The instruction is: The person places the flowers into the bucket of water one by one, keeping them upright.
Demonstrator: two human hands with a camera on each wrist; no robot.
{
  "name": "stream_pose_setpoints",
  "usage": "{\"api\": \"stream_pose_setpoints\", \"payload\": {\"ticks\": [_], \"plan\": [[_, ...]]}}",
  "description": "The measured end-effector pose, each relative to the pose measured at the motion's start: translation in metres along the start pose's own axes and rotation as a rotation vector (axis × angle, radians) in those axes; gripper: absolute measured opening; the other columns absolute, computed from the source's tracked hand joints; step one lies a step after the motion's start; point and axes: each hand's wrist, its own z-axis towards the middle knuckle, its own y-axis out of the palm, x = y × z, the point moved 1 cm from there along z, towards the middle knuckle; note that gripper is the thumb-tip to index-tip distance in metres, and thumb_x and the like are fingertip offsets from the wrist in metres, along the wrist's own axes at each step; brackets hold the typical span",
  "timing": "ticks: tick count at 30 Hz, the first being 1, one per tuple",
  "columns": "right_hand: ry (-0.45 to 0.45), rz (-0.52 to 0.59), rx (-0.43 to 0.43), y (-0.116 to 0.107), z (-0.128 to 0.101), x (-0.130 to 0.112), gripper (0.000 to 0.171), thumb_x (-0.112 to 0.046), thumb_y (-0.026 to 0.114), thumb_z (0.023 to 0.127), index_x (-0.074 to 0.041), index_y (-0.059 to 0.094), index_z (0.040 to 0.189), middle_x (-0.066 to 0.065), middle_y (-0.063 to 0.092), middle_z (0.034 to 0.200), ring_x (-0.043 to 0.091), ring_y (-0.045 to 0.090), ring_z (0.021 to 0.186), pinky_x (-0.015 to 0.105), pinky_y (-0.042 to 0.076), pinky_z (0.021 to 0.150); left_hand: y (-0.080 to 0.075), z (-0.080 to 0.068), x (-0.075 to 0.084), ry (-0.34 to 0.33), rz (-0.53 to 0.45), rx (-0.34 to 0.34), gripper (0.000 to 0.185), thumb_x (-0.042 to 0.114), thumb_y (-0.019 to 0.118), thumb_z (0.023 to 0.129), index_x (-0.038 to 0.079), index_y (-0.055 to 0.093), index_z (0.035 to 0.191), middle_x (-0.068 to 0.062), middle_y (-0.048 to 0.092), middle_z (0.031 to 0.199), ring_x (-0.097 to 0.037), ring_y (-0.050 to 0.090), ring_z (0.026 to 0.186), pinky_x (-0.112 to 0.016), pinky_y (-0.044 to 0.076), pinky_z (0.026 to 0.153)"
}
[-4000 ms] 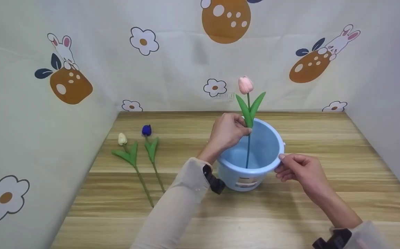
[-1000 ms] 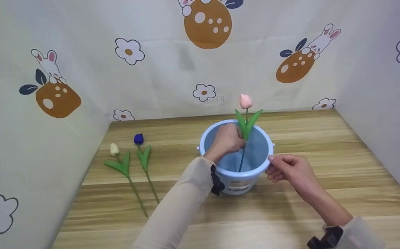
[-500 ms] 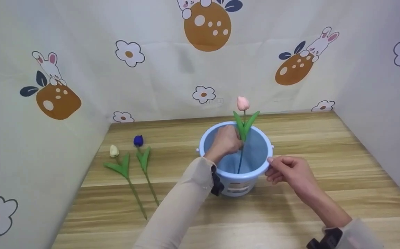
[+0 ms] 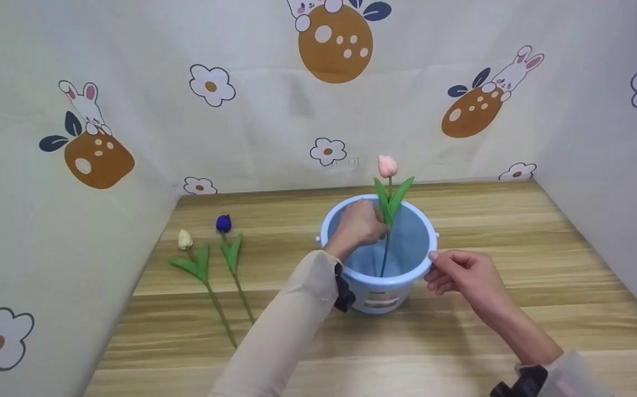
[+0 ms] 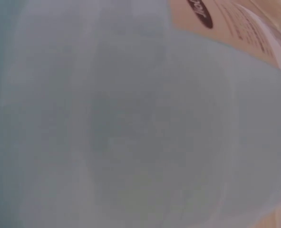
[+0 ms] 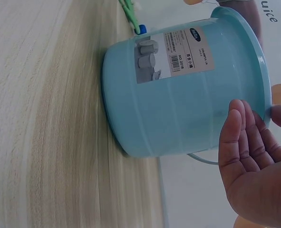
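An artificial pink tulip (image 4: 387, 166) with two green leaves stands upright in a light blue bucket (image 4: 383, 282), its stem leaning slightly and its flower above the rim. Inside the bucket, my left hand (image 4: 360, 223) grips the stem just under the leaves; its fingertips are mostly hidden. My right hand (image 4: 470, 273) pinches the rim at the bucket's right side, and the right wrist view shows the thumb on the rim with the other fingers against the outer wall. The bucket's wall (image 5: 130, 118) fills the left wrist view.
A cream tulip (image 4: 185, 240) and a blue tulip (image 4: 223, 223) lie side by side on the wood-grain table (image 4: 495, 220), left of the bucket. Behind them rises a patterned cloth wall (image 4: 252, 132). A printed label (image 6: 173, 54) is on the bucket's front.
Since the earliest frame, my left hand has lowered the pink tulip deeper into the bucket. My right hand has kept its hold on the rim. Little has moved in the last half second.
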Motion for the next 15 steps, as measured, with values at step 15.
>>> {"api": "stream_pose_setpoints", "payload": {"ticks": [15], "plan": [[0.023,-0.016,0.008,0.000,-0.001,0.000,0.031,-0.026,0.066,0.106,0.003,0.075,0.104,0.005,0.078,0.084,0.018,0.076,0.074,0.032,0.065,0.072,-0.041,-0.027,-0.008,-0.027,-0.115,0.013,0.010,0.021,0.077,0.097,0.011,0.081,0.097,-0.002,0.075,0.092,-0.016,0.067,0.081,-0.025,0.053,0.068]]}}
